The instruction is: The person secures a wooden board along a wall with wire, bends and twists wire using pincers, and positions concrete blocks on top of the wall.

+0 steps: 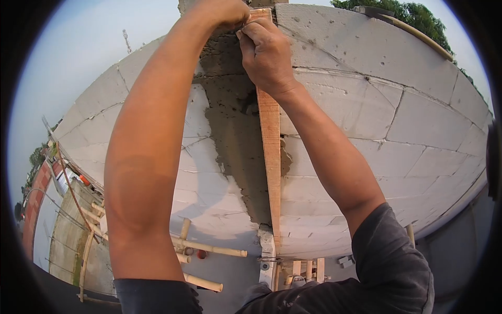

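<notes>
A long wooden board (270,141) stands upright against the block wall, along the edge of a strip of wet grey mortar (238,136). Near the board's top, my right hand (267,55) is closed, its fingertips pinched at the board's face; what they hold is too small to make out. My left hand (225,14) is curled just left of the board's top edge, close to the right fingertips, and its fingers are mostly hidden.
Pale block wall (355,110) spreads to both sides. A tool with a long handle (418,35) lies on the wall's top at right. Bamboo poles (209,247) jut out below left. Wooden pieces (308,270) are at the bottom.
</notes>
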### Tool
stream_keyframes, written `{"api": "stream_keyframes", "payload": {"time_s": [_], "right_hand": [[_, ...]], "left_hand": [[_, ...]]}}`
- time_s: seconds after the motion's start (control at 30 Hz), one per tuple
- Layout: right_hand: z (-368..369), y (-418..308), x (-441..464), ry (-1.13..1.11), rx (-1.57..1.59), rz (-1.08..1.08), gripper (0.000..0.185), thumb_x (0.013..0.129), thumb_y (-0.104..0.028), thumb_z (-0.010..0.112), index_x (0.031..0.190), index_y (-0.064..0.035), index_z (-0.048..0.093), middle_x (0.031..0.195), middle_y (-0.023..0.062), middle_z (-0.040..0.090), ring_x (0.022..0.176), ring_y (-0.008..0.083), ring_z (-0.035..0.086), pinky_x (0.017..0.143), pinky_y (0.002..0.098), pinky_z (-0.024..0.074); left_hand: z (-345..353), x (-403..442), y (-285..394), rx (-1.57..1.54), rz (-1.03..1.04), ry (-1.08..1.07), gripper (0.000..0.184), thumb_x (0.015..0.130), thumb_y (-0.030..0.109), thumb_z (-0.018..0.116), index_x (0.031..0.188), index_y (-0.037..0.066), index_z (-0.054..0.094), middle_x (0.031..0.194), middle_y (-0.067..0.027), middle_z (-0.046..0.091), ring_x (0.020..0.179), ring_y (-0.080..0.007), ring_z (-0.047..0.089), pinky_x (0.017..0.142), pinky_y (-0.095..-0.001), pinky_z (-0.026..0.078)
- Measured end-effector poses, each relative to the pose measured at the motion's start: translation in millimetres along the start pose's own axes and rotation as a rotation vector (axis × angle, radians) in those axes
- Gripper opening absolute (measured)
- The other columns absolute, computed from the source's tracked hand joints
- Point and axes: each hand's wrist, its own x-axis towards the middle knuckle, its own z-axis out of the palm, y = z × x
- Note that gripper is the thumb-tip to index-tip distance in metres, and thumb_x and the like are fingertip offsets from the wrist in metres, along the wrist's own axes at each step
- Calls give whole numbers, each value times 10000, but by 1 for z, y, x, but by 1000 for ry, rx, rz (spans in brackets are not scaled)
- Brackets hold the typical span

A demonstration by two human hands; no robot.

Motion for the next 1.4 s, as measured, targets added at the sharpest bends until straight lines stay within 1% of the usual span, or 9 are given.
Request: {"api": "stream_keyframes", "payload": {"time_s": [0.13,0.23,0.3,0.4,0.5,0.63,0.83,0.93,1.4], "right_hand": [[-12,3,-2,-12,-44,36,41,894,-24,716,927,0,714,943,111,706,841,309,700,759,373,551],[-22,10,1,-7,-73,-37,46,895,-45,735,925,-11,729,956,82,722,837,256,719,751,336,560],[-26,14,7,-65,-48,-147,53,892,-59,750,933,-25,744,986,56,741,839,194,724,749,303,564],[-47,11,16,-309,107,-48,63,868,-72,729,914,-30,717,1024,74,731,856,245,705,752,361,556],[-64,21,44,-376,0,-112,90,926,-113,728,957,-38,768,1017,68,760,851,137,704,776,318,571],[-45,25,82,-500,51,210,117,880,-77,674,888,39,689,792,147,688,738,171,652,676,374,519],[-20,62,111,-673,69,105,104,809,-74,754,834,26,744,674,75,692,617,130,626,586,319,514],[-26,56,118,-699,85,310,75,749,-52,791,763,4,743,691,66,708,628,126,634,576,312,510],[-13,54,131,-712,-158,272,89,627,-25,807,675,-24,731,644,86,698,592,173,652,557,348,520]], "left_hand": [[0,-6,-8,50,249,-85,239,646,207,749,720,-20,730,767,-304,658,690,-423,679,612,-451,535],[16,-16,-15,-53,188,-77,154,721,169,728,728,15,735,680,-231,670,582,-348,639,549,-428,493],[22,-18,-21,-880,-312,-314,152,797,149,716,686,48,685,598,-100,617,525,-207,556,511,-380,444],[33,-29,-23,-905,-347,-259,202,872,152,734,969,-24,718,773,-25,640,715,-118,581,672,-287,493],[47,-49,-8,-1009,-290,-66,174,891,179,734,900,6,744,782,1,638,723,-80,555,619,-270,454],[45,-67,14,-888,-360,79,169,896,175,725,899,8,748,760,-31,670,691,-94,563,623,-288,461],[60,-81,23,-807,-313,232,213,895,197,706,916,-12,745,764,-79,722,713,-159,646,701,-336,514],[59,-94,31,-771,-319,217,228,897,206,697,921,-16,743,776,-90,730,719,-168,661,725,-339,527],[84,-143,41,-905,-451,278,219,908,195,742,945,-20,749,781,-66,706,695,-129,616,675,-304,511]]}}
